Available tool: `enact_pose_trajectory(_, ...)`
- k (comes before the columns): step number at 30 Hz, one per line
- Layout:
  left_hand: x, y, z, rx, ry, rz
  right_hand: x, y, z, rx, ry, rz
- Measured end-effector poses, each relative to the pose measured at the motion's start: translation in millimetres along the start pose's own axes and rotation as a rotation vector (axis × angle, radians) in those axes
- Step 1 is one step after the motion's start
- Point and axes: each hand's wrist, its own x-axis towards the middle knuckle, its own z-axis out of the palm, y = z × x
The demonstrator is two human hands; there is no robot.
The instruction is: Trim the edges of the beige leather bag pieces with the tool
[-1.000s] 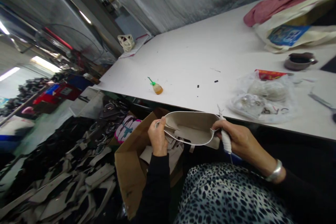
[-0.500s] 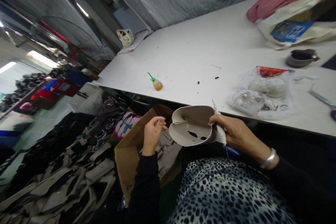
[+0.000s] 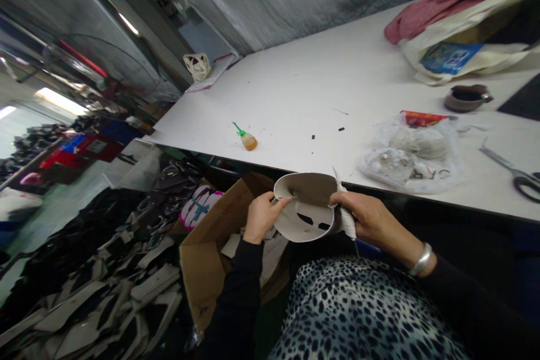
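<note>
A curved beige leather piece (image 3: 307, 202) with cut-out slots is held in front of me, just below the table's near edge. My left hand (image 3: 262, 217) pinches its left end. My right hand (image 3: 366, 217) grips its right end and also holds a white-wrapped tool (image 3: 346, 221) with a thin point that sticks up past the piece. A silver bangle sits on my right wrist.
An open cardboard box (image 3: 211, 259) of similar pieces stands below my hands. On the white table (image 3: 304, 90) lie a small glue bottle (image 3: 245, 139), a clear plastic bag (image 3: 411, 152), scissors (image 3: 512, 171), a dark bowl (image 3: 466, 98), a cloth bag (image 3: 464, 50). Piles of cut pieces (image 3: 97, 275) cover the floor at left.
The leather piece was stretched flat between both hands, then folded into a curl. My left hand let go half a second ago and now pinches its left end again.
</note>
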Motion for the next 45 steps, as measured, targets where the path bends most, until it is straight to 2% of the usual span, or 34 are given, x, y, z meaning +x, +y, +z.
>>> enact_pose_trajectory(4,-2.0,5.8,5.4,0.187,0.036,-0.016,0.5,-3.4,-0.1,-0.013,0.02,-0.015)
enact_pose_trajectory(11,-2.7,4.2,9.8,0.203,0.106,0.007,2.1,-4.8,-2.1,0.008,0.025,-0.007)
enact_pose_trajectory(18,-10.3,7.5,5.8,-0.111,0.175,0.156,-2.0,0.3,-6.8,0.02,0.038,0.035)
enact_pose_trajectory(22,-15.6,11.5,-1.9,-0.237,0.166,0.128,-7.4,7.3,-10.8,0.081,0.03,0.116)
enact_pose_trajectory(25,-18.4,11.3,-9.3,-0.351,0.115,0.102,-12.6,10.2,-14.4,0.141,0.051,0.161)
enact_pose_trajectory(28,-20.5,8.2,-24.1,-0.512,0.057,0.053,-18.4,5.0,-21.7,0.201,0.149,0.178)
enact_pose_trajectory(31,-22.1,5.9,-50.8,-0.624,-0.01,0.036,-23.0,-7.9,-31.3,0.229,0.351,0.227)
enact_pose_trajectory(35,-23.3,20.5,-86.7,-0.533,-0.096,0.188,-19.5,-27.4,-40.4,0.243,0.634,0.338)
enact_pose_trajectory(37,-23.3,38.2,-93.6,-0.423,-0.133,0.317,-11.0,-36.6,-42.9,0.204,0.678,0.325)
enact_pose_trajectory(39,-22.9,59.4,-91.8,-0.317,-0.179,0.463,1.3,-46.0,-44.5,0.179,0.583,0.24)
enact_pose_trajectory(41,-22.6,80.2,-84.8,-0.228,-0.21,0.611,15.3,-55.6,-45.5,0.201,0.394,0.121)
enact_pose_trajectory(43,-22.6,97.7,-77.4,-0.155,-0.21,0.737,28.3,-64.4,-46.2,0.243,0.223,0.021)
enact_pose_trajectory(45,-22.8,110.7,-72.7,-0.098,-0.184,0.84,38.1,-71.6,-47.1,0.285,0.117,-0.031)
